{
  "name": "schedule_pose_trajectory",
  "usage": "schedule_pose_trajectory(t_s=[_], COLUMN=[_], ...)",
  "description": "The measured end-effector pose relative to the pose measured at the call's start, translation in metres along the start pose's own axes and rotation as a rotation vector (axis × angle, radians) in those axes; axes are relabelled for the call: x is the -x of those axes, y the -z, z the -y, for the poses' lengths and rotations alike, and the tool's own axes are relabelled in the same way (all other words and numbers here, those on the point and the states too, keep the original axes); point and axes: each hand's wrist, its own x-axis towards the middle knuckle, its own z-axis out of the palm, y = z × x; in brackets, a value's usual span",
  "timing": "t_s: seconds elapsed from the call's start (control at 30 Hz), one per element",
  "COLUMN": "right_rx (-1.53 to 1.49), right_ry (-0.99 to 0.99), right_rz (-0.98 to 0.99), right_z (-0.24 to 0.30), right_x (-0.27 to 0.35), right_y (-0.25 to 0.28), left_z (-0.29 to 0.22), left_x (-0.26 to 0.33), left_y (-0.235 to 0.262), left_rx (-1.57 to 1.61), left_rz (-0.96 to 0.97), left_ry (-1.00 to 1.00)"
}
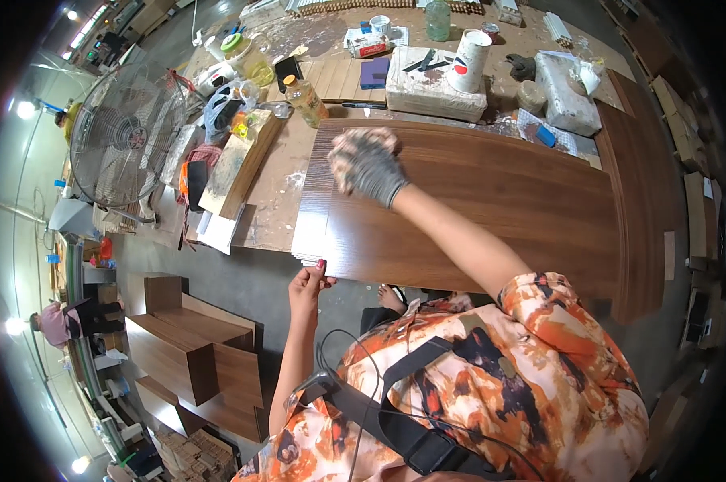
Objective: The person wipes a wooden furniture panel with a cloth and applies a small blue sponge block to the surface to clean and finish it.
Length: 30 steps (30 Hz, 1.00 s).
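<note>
- Clock positions read from the middle of the brown panel (491, 217), unless noted; panel lies flat on the bench (271, 193), long axis roughly 9 to 3.
- Left hand (305, 284), bare: at 8; thumb and fingers clamped on the panel's near left corner, where several thin edges show stacked; panel's middle lies at 2 from this hand.
- Right hand (367, 165), in a grey glove: at 10, over the panel's face near its left end; fingers curled and blurred; cannot tell whether they close on anything; panel's middle lies at 4 from this hand.
- Hands well apart; right one at 1 from the left one.
- Second brown board (640, 233): at 3, just beside the panel's right end.
- Bottle (303, 104), orange cap: at 10, just beyond the panel's far left corner.
- Wrapped block (427, 92): near 12; white cup (466, 68) upright on it.
- Fan (126, 132): between 9 and 10, well apart.
</note>
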Motion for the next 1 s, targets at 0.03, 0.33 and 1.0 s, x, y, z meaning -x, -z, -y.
schedule_pose_trajectory(t_s=[0.03,0.33,1.0], right_rx=[0.217,-0.091,0.798], right_ry=[0.189,0.039,-0.885], right_rz=[-0.093,0.361,-0.155], right_z=[0.059,0.162,0.129], right_x=[0.009,0.122,0.344], right_y=[0.001,0.05,0.23], left_z=[0.011,0.008,-0.041], left_x=[0.005,-0.002,-0.05], left_y=[0.014,0.027,-0.117], left_rx=[0.032,0.034,-1.295], left_rz=[-0.039,0.089,0.403], left_ry=[-0.004,0.034,-0.754])
